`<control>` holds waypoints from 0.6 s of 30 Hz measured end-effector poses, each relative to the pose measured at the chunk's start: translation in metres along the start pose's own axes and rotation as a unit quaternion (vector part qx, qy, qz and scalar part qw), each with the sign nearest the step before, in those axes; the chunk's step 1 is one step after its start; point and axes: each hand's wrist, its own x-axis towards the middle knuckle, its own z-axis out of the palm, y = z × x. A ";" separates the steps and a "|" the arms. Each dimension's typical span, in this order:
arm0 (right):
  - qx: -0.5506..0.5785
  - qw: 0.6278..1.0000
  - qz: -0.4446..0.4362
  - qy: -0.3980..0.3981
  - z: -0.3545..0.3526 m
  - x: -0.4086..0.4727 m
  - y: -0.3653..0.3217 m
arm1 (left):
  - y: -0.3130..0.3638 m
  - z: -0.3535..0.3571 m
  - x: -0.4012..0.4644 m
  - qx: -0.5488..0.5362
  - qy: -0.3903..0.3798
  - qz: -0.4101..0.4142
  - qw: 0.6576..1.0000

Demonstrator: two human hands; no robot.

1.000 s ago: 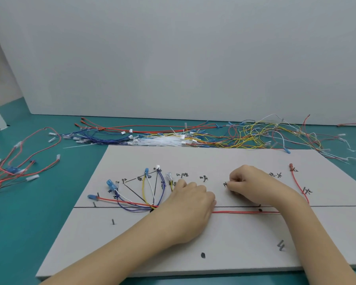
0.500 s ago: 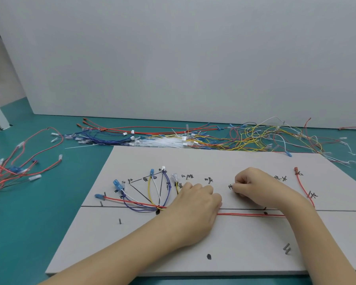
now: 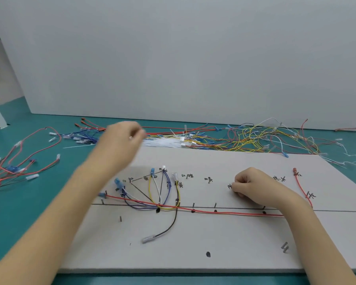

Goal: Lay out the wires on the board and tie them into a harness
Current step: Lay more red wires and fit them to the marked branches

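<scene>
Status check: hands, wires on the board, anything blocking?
Left hand raised over the loose wire pile, grip blurred. Right hand fisted on the board. Red wire laid along the line. Nothing blocking.

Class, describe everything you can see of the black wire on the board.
The black wire is thin and dark-sheathed, with a translucent pale sleeve on its near end. It runs down from a peg beside the yellow wire, crosses the long red wire, then curves left and lies loose on the grey board. Neither hand touches it.

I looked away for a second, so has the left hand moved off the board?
Yes. The left hand has lifted from the grey cardboard board and gone away from the person, toward the loose wire pile.
</scene>
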 end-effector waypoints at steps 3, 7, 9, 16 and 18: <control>0.000 1.000 0.003 0.001 0.000 -0.001 0.000 | -0.053 -0.012 0.014 0.054 -0.028 -0.123 0.991; 0.007 1.000 0.005 0.000 0.000 -0.001 0.000 | -0.098 -0.012 0.022 0.078 -0.034 -0.218 0.972; 0.013 1.000 0.006 -0.002 -0.001 -0.001 0.001 | -0.115 -0.011 0.023 0.165 -0.033 -0.288 0.943; 0.024 1.000 0.006 -0.005 0.000 -0.002 0.002 | -0.158 -0.014 0.020 0.219 -0.079 -0.408 0.883; 0.023 1.000 0.006 -0.005 0.000 -0.002 0.001 | -0.161 -0.013 0.020 0.209 -0.068 -0.396 0.891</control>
